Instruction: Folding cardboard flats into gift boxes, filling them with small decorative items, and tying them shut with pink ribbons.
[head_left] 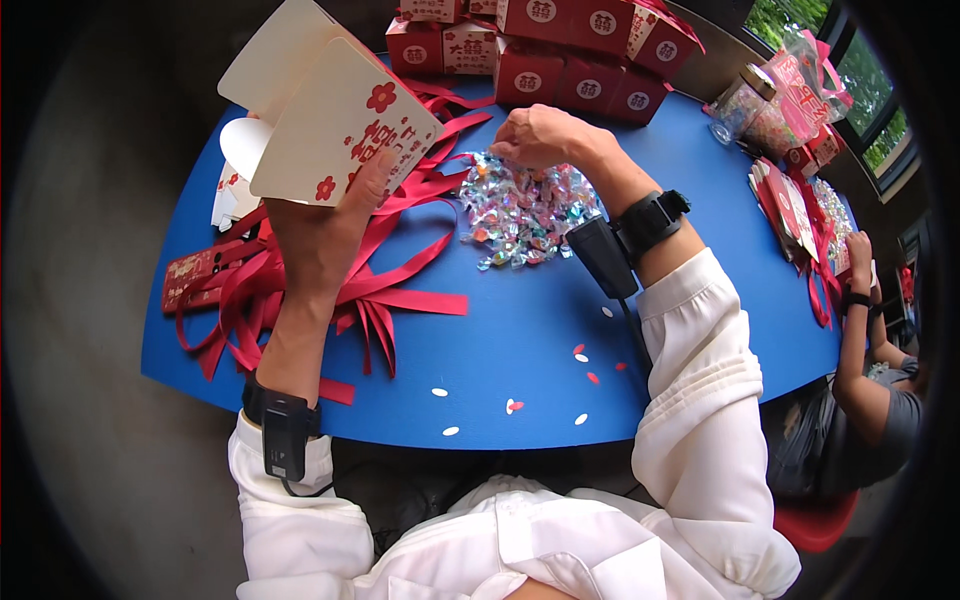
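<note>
Fingers of right hand (535, 135) pinched, seemingly on sweets, in candy pile (525, 210) at mid-table; left hand (320, 235) grips open cream box (335, 125) aloft: risk—slick wrappers slip, scattering among ribbons (300, 290).

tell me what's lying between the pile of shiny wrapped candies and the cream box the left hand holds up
Loose red ribbons lie there, spread over the blue table between the candy pile and the cream box in the left hand; the head view shows it.

A cream box with red flowers (335, 125) is held up on the left. Red boxes (570, 45) stand stacked at the back of the blue bench (520, 340).
</note>
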